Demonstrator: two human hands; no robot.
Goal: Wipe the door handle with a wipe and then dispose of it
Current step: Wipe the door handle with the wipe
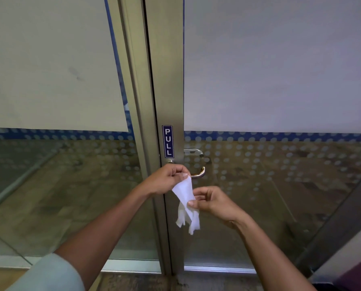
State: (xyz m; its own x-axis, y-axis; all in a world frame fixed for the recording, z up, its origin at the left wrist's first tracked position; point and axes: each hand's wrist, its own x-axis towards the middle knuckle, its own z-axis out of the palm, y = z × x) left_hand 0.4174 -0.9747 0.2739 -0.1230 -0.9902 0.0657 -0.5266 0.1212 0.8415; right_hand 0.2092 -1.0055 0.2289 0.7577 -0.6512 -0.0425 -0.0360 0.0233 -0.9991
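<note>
A white wipe [185,199] hangs stretched between both hands in front of the metal door frame. My left hand [165,179] pinches its upper corner, and my right hand [212,202] pinches it lower down, with the loose end dangling below. Just behind my left hand, the curved metal door handle [200,173] sticks out to the right; its base is hidden by my fingers. The wipe does not touch the handle.
A blue PULL sign [167,141] is stuck on the door frame [169,80] above the handle. A second handle [193,152] shows through the dotted, frosted glass door [280,80]. A fixed glass panel [49,80] stands left.
</note>
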